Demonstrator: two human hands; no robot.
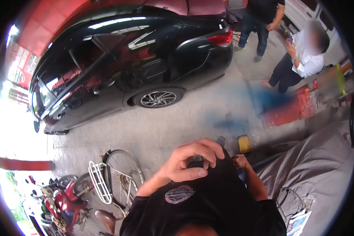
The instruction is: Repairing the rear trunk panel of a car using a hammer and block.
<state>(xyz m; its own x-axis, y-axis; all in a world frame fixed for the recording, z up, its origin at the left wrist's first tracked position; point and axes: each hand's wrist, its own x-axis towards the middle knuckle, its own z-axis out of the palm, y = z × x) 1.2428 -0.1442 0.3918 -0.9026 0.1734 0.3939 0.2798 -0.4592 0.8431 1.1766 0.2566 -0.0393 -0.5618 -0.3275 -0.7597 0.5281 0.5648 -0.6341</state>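
My left hand (193,160) is raised in front of my black shirt (220,196). Its fingers curve loosely, the thumb stands apart below them, and I see nothing held in the gap. Lower at my right side, my right hand (240,161) is small in view, its fingers curled in. Whatever it may hold is hidden. Beside that arm spreads a grey fabric cover (303,165) with many folds. A yellow square container (244,144) sits on the floor just beyond my right hand.
A black car (145,59) stands across the far side. At the left are a bicycle (124,179) and a red motorcycle (67,204). Two people, one in black (259,23) and one in a white shirt (308,55), are at the far right near a red floor patch (289,114).
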